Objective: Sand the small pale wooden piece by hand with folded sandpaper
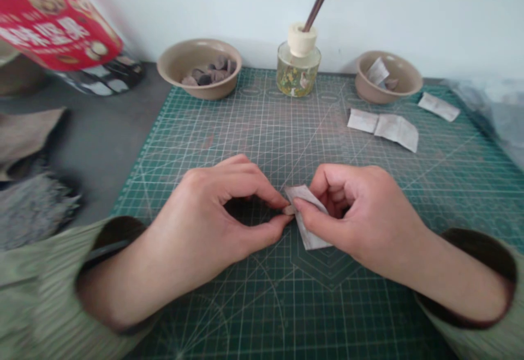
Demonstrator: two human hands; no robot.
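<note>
My left hand (pixel 221 207) pinches a small pale piece (pixel 289 210) between thumb and index finger, near the middle of the green cutting mat (pixel 254 311). Right beside it, my right hand (pixel 356 213) grips a folded grey-white strip (pixel 313 234) between thumb and fingers. The small piece meets the strip's left edge, and the fingertips of both hands nearly touch. Whether the piece is a separate object or joined to the strip, I cannot tell.
Behind stand a bowl of dark lumps (pixel 199 68), a glass diffuser bottle (pixel 298 68) and a smaller bowl (pixel 388 76). Pale strips (pixel 385 125) lie at the back right. A red packet (pixel 61 22) and grey cloth (pixel 36 207) are on the left.
</note>
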